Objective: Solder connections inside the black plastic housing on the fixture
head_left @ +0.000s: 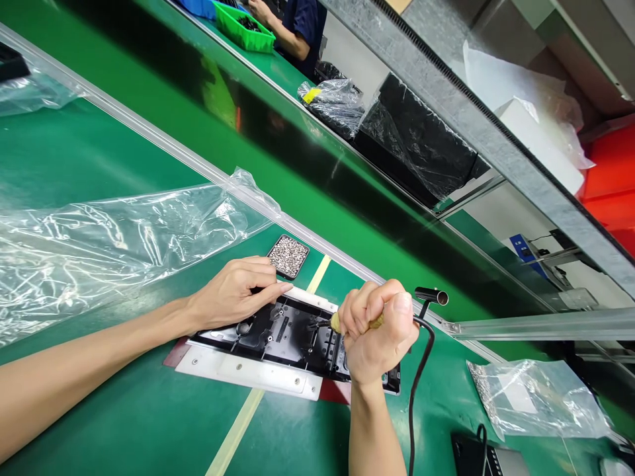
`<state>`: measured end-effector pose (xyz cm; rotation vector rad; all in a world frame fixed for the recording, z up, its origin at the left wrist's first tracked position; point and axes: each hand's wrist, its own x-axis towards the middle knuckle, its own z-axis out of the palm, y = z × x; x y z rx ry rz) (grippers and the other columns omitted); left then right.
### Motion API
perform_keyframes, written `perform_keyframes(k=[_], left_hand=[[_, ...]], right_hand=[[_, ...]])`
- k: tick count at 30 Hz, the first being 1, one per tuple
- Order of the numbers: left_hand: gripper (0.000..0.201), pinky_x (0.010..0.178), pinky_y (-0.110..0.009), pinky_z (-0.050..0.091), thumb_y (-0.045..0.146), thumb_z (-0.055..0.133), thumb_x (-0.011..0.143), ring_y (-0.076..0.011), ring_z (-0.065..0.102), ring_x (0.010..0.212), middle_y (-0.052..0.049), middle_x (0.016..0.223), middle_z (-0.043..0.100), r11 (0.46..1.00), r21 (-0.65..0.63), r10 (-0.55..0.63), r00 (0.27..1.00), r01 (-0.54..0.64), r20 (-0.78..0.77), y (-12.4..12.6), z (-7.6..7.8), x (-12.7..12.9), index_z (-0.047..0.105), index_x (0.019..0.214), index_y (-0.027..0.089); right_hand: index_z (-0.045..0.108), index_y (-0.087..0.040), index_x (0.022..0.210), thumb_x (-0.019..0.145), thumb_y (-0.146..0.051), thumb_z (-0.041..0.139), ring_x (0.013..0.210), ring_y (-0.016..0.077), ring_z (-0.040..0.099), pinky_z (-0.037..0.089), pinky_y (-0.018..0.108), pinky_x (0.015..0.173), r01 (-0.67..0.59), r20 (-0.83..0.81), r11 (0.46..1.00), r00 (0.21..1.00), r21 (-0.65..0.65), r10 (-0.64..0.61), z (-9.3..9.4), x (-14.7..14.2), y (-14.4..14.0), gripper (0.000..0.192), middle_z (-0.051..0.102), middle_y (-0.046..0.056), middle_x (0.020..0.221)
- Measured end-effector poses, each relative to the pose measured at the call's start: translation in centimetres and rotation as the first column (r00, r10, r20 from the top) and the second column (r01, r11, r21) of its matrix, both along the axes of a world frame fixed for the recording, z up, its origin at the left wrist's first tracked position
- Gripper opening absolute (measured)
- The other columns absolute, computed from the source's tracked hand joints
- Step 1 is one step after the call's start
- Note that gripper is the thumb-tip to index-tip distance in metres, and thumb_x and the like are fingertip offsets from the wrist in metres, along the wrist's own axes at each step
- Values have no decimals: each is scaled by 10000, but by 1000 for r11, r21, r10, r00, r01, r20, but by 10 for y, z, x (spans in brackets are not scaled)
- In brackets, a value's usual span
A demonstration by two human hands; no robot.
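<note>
The table is deep green, with a pale yellow stripe running across it. The panel under the hands is black, and it lies on a white frame with a dark red piece under its corner. The small tray is black and filled with silver screws, giving a speckled look. The tool has a yellowish handle and a black cable. The plastic bag is clear and shiny. Far away stands a bright green bin, a person wears a dark blue shirt, and a red box is at the right
</note>
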<state>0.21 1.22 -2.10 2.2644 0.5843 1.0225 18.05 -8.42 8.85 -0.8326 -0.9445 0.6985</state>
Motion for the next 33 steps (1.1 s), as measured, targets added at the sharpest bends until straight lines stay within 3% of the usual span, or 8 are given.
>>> perform_keyframes(k=[33], left_hand=[[418, 677, -345, 352, 262, 583, 1079, -140, 439, 641, 4, 627, 515, 1000, 5, -2, 1000, 2, 5, -1, 1, -1, 629, 676, 163]], right_hand=[[388, -179, 622, 1035, -410, 526, 390, 50, 257, 277, 150, 347, -3, 13, 1000, 1000, -10, 3, 1, 0, 0, 494, 283, -65, 498]])
